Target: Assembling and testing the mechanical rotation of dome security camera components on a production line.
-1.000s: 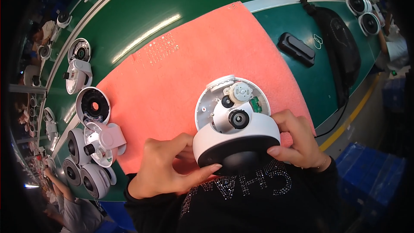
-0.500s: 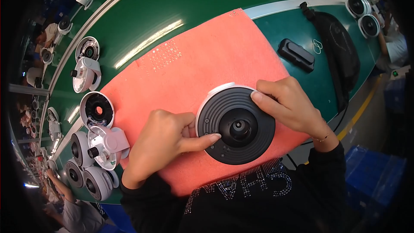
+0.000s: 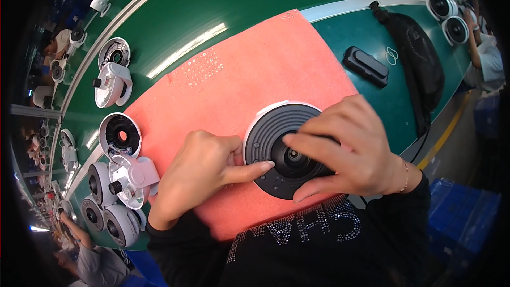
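A round white housing [image 3: 254, 120] with a black ribbed face and a raised black hub [image 3: 291, 166] lies in front of me on a salmon-pink mat [image 3: 255, 69]. My left hand [image 3: 204, 172] is closed on its left rim, the thumb pressed on the ribbed face and the other fingers curled at the side. My right hand [image 3: 348, 151] reaches across the right half of the face, fingers and thumb apart. Its index fingertip is over the upper edge of the hub, and its thumb lies by the lower rim. Whether the right fingertips touch the face I cannot tell.
At the left stand an opened white shell [image 3: 121, 134], a white bracketed part [image 3: 133, 180] and several grey-white round units [image 3: 119, 226]. More parts [image 3: 113, 82] sit on the green belt [image 3: 249, 5]. To the right lie a black case [image 3: 365, 66], pale bands [image 3: 391, 56] and a black pouch [image 3: 417, 53].
My right hand has left the upper right rim and swung down over the face and hub. My left hand keeps its hold. Parts on the green belt have shifted slightly up and right.
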The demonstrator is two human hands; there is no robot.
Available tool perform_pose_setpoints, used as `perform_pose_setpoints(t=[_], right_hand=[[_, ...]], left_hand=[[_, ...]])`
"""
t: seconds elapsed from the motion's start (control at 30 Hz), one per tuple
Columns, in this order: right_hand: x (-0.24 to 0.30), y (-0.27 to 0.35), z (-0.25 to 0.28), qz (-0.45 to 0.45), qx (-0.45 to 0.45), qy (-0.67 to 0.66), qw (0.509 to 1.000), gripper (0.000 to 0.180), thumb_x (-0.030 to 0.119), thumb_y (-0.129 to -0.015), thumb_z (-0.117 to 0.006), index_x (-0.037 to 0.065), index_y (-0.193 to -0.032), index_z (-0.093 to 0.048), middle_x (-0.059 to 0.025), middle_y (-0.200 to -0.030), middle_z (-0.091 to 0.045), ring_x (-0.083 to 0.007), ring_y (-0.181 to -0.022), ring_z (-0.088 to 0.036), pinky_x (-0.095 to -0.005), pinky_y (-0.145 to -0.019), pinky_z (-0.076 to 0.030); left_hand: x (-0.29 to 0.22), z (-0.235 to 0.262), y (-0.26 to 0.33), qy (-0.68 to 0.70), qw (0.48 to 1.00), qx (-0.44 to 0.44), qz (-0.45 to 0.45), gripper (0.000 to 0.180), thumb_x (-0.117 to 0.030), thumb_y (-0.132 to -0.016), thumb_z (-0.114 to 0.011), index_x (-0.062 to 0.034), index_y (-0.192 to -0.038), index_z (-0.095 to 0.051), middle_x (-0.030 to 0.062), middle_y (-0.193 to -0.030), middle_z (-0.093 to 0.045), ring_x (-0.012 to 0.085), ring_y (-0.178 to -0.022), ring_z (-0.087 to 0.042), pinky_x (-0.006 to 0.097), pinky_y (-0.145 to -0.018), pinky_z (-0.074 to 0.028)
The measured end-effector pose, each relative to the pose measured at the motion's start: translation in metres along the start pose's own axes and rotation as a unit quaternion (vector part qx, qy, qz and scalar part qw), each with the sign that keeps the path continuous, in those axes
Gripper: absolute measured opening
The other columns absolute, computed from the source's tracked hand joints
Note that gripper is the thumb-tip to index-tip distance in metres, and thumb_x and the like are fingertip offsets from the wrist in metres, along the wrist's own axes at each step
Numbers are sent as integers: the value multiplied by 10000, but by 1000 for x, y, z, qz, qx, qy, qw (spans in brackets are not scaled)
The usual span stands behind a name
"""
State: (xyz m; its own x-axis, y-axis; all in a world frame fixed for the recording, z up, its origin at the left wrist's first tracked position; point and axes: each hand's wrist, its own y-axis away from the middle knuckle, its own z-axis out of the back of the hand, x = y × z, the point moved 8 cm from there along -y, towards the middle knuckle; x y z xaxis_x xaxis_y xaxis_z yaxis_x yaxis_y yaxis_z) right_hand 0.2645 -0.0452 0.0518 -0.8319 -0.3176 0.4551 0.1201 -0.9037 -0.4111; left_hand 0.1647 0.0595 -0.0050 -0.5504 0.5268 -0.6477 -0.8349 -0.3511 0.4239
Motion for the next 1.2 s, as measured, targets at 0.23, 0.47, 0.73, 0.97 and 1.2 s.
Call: perform_pose_setpoints(t=[0.23, 0.47, 0.73, 0.97, 1.2], right_hand=[[0, -5, -10, 53, 149, -143, 977, 484, 97, -682, -642, 82, -1158, -557, -94, -1121, -539, -242, -973, -527, -353, -775, -377], [-2, -4, -15, 58, 35, -153, 986, 477, 108, -723, -585, 61, -1186, -483, -69, -946, -555, -224, -871, -543, -351, -773, -397], [-19, -3, -12, -34, 157, -159, 974, 534, 52, -733, -547, 47, -1252, -421, -113, -1058, -511, -283, -1024, -494, -384, -869, -349], [-10, -10, -3, -19, 137, -213, 967, 429, 54, -736, -553, 68, -1161, -493, -77, -1070, -519, -223, -1067, -481, -393, -879, -333], [-18, 2, -19, -8, 143, -272, 952, 466, 153, -740, -642, 29, -1153, -465, -157, -1156, -492, -307, -1077, -485, -403, -949, -321]], left_hand=[[-7, -1, -11, -44, 998, 11, -49, 416, -379, -704, -685, 12, -608, -577, 143, -523, -553, 289, -499, -578, 342, -497, -452], [-12, 0, -15, -47, 998, 22, -34, 398, -371, -706, -682, 4, -619, -584, 144, -530, -557, 298, -510, -578, 344, -508, -454], [-18, 1, -24, -36, 998, 37, -46, 392, -392, -709, -684, -6, -678, -626, 135, -543, -573, 299, -518, -583, 342, -518, -460], [-20, 0, -23, -43, 997, 32, -57, 412, -404, -710, -678, 0, -653, -621, 132, -542, -574, 300, -512, -577, 339, -523, -459], [-14, -5, -25, -91, 993, 32, -73, 437, -429, -713, -668, -4, -627, -616, 139, -516, -556, 304, -485, -560, 343, -506, -450]])
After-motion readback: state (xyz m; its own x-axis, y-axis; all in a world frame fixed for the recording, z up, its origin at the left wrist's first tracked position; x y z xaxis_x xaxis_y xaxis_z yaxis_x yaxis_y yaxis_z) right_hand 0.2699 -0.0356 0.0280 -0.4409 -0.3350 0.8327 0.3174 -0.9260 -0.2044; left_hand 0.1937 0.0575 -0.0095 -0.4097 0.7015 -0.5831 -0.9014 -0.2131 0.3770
